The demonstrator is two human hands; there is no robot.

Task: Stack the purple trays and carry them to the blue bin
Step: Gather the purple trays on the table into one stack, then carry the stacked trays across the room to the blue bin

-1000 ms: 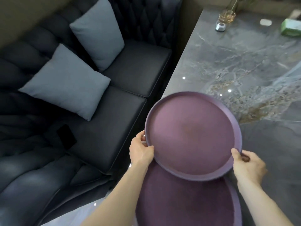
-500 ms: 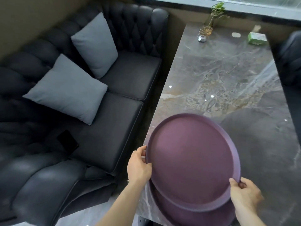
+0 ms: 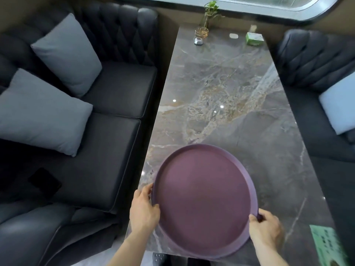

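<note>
A round purple tray (image 3: 205,198) lies at the near end of the marble table (image 3: 230,112). It covers the second purple tray beneath it, which I can no longer tell apart. My left hand (image 3: 143,210) grips the tray's left rim. My right hand (image 3: 266,229) grips its right rim, thumb on the edge. No blue bin is in view.
A dark sofa (image 3: 107,146) with two grey cushions (image 3: 44,116) runs along the table's left. Another dark seat (image 3: 317,60) with a pale cushion stands at the right. At the far end sit a plant vase (image 3: 203,29), a green box (image 3: 254,38) and a green card (image 3: 326,244).
The upper tray came toward me and down onto the lower tray, now hiding it. Both hands kept hold of its rim. My view rose to take in the whole table.
</note>
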